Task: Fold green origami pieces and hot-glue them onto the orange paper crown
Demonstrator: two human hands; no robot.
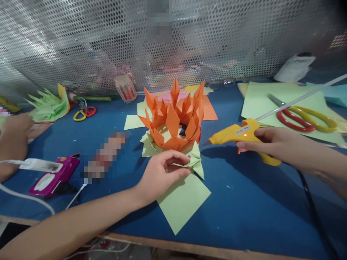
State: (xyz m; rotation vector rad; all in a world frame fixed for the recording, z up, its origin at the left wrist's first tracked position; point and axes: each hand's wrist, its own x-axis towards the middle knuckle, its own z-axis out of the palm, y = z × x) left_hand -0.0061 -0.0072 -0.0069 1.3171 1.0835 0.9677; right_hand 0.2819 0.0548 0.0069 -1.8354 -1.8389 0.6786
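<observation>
My left hand [165, 173] pinches a folded light-green paper piece [195, 160] at the near side of an orange folded-paper ring [175, 124] with pointed petals. More green folded paper shows at the ring's left base. Under my left hand lies a flat light-green paper sheet [181, 209]. My right hand [271, 141] is wrapped round the handle of a yellow hot glue gun [233, 134]. The gun's nozzle points left toward the ring, a short way from it. A clear glue stick [298, 95] juts from its back, and a small light glows on its body.
Red-and-yellow scissors [306, 117] lie on green paper sheets [255, 97] at right. Smaller scissors [85, 113], a toothpick jar [125, 88] and a green paper piece [51, 104] stand back left. A purple device [54, 177] with cables lies near another person's hand [16, 131].
</observation>
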